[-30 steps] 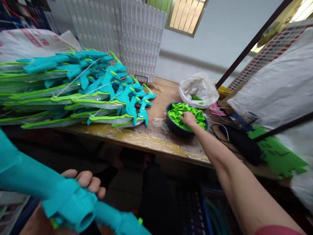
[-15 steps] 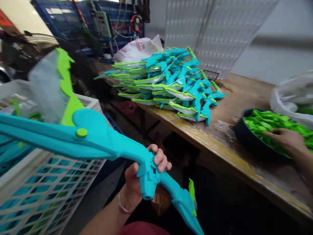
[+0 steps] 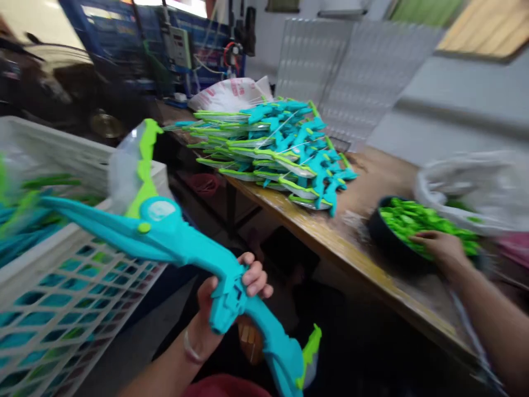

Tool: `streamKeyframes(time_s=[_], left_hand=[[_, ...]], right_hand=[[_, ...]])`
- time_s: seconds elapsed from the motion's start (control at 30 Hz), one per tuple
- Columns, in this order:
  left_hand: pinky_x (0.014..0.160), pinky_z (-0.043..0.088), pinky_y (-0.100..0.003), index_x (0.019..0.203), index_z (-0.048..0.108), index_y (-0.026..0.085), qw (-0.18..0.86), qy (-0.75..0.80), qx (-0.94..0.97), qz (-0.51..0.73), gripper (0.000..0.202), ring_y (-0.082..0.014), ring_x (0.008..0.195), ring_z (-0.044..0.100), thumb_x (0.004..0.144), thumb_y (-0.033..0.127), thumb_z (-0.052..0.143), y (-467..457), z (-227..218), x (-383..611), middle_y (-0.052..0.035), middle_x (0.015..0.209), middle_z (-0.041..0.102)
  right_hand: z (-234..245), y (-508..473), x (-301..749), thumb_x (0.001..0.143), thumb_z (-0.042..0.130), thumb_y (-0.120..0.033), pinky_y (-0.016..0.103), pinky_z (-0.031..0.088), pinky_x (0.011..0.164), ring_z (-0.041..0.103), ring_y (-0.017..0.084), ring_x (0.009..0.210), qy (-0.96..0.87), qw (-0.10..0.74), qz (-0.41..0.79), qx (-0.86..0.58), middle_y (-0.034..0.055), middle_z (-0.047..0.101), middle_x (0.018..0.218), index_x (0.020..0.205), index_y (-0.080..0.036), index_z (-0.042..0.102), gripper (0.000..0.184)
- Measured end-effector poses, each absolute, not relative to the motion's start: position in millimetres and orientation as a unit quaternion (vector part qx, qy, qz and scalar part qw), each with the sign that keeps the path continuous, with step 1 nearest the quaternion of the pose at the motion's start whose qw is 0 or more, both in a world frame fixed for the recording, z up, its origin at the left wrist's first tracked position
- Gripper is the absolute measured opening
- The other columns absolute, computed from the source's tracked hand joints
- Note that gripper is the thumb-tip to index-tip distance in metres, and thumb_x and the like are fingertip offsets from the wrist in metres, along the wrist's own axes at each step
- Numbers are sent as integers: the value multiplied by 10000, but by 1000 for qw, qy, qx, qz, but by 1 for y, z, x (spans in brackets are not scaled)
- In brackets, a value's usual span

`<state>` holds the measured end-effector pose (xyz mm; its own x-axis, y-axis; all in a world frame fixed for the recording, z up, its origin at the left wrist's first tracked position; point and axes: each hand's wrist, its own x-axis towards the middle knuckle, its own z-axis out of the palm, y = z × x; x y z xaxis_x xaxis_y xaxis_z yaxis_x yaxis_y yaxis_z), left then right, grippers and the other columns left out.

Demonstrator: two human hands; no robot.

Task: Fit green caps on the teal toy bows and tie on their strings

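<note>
My left hand point(image 3: 231, 295) is closed round the grip of a teal toy bow point(image 3: 173, 242) with lime-green trim, held low in front of me over a white crate. One green limb tip is wrapped in clear plastic. My right hand point(image 3: 438, 248) reaches into a dark bowl point(image 3: 388, 248) of small bright green plastic pieces point(image 3: 417, 220) on the wooden table; its fingers curl down into the pieces and what they hold is hidden.
A tall pile of teal and green toy bows point(image 3: 273, 149) lies on the wooden table point(image 3: 372, 270). A white lattice crate point(image 3: 61, 298) with more bows stands at my left. A clear plastic bag point(image 3: 471, 193) sits behind the bowl. White grid trays point(image 3: 355, 71) lean on the wall.
The view swung left, then slightly back. My left hand brought the bow up from the lower left edge into the middle of the view. My right hand stayed in the bowl.
</note>
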<state>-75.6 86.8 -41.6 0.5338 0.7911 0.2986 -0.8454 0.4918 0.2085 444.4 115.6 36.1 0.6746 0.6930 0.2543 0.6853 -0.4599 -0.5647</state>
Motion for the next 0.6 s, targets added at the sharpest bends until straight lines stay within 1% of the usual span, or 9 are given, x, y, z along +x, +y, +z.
streamKeyframes(time_s=[0.1,0.17,0.23,0.33,0.37,0.4,0.43,0.5,0.6], left_hand=[[847,476,-381,1178,601,130,865,-83,159,469,578,-134,772,466,785,504,799,85,-47,-80,-5,863,432],[861,484,-394,1193,600,125,873,-93,160,452,585,-140,789,481,787,496,802,87,-52,-82,-10,877,444],[870,490,-400,1186,603,125,880,-107,162,434,579,-144,797,491,785,489,806,88,-54,-81,-12,879,451],[878,491,-403,1178,599,122,885,-123,157,421,572,-141,795,496,788,483,809,85,-53,-78,-11,877,458],[877,490,-402,1181,594,123,887,-126,150,419,569,-139,792,496,793,480,807,83,-52,-76,-11,878,461],[874,488,-401,1178,589,127,890,-127,141,416,560,-138,790,496,796,474,807,81,-51,-74,-11,881,465],[870,485,-399,1169,585,133,893,-124,131,413,546,-138,791,496,796,464,808,79,-51,-72,-12,884,468],[866,481,-393,1136,578,144,898,-114,113,410,515,-142,795,494,793,449,810,74,-51,-68,-13,885,469],[890,475,-394,1092,572,154,902,-98,103,408,489,-150,816,497,781,445,812,70,-54,-66,-17,892,471]], right_hand=[[42,112,436,911,707,-490,313,460,673,528,131,584,-352,356,43,-865,16,593,619,657,-161,642,420],[42,107,430,898,730,-489,278,470,670,531,115,605,-339,403,45,-849,-15,576,642,717,-149,615,403],[43,102,414,788,808,-551,277,478,648,544,120,606,-344,454,66,-819,-15,579,646,751,-148,585,461],[45,93,368,535,896,-658,286,506,644,600,146,642,-372,516,143,-758,33,660,732,867,-164,576,676],[46,89,349,488,901,-682,288,518,650,611,150,653,-384,527,178,-737,53,686,782,912,-167,580,741],[46,84,328,476,898,-700,292,529,657,618,149,661,-395,533,215,-716,72,705,834,950,-167,590,776],[47,79,307,498,890,-711,294,538,665,622,147,669,-406,534,252,-698,89,716,878,970,-164,606,776],[45,67,265,603,872,-691,288,545,677,632,148,701,-422,527,330,-660,108,718,931,974,-153,647,691],[41,48,208,801,820,-574,236,517,665,622,126,724,-450,499,452,-587,74,698,912,997,-154,693,480]])
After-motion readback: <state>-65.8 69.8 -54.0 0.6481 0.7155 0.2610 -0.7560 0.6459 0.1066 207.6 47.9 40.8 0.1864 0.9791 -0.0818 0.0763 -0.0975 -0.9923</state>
